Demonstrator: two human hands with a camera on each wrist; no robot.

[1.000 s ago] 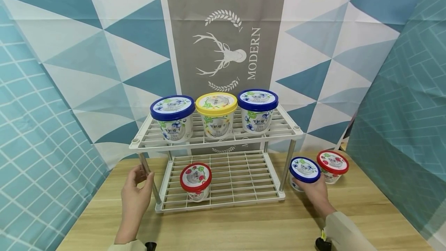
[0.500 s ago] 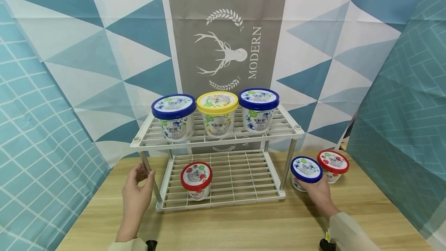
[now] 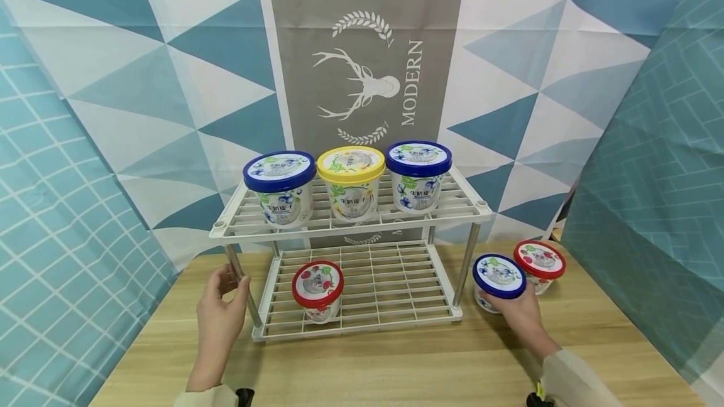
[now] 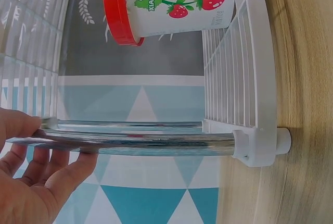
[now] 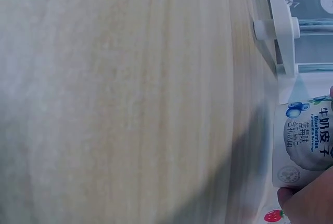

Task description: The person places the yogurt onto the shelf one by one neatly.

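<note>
My left hand [image 3: 222,313] grips the front left metal post [image 4: 156,143] of the white two-tier rack [image 3: 356,331], fingers and thumb curled round it. On the right, my right hand [image 3: 521,314] holds a blue-lidded blueberry tub [image 3: 500,276] by its side, just outside the rack's right post. In the right wrist view that blueberry tub [image 5: 304,140] is upright relative to the table, partly cut off by the frame edge. Behind it stands a red-lidded strawberry tub [image 3: 540,260]. Another red-lidded strawberry tub [image 3: 318,291] sits on the lower shelf toward the left.
Along the upper shelf stand a blue-lidded tub [image 3: 279,188], a yellow-lidded tub [image 3: 352,184] and a second blue-lidded tub [image 3: 418,176]. The rack stands on a wooden table [image 3: 362,375], with a patterned cloth backdrop [image 3: 226,80] behind.
The right hand and its blue-lidded tub have shifted slightly to the right, closer to the red-lidded tub. My left hand stays on the post.
</note>
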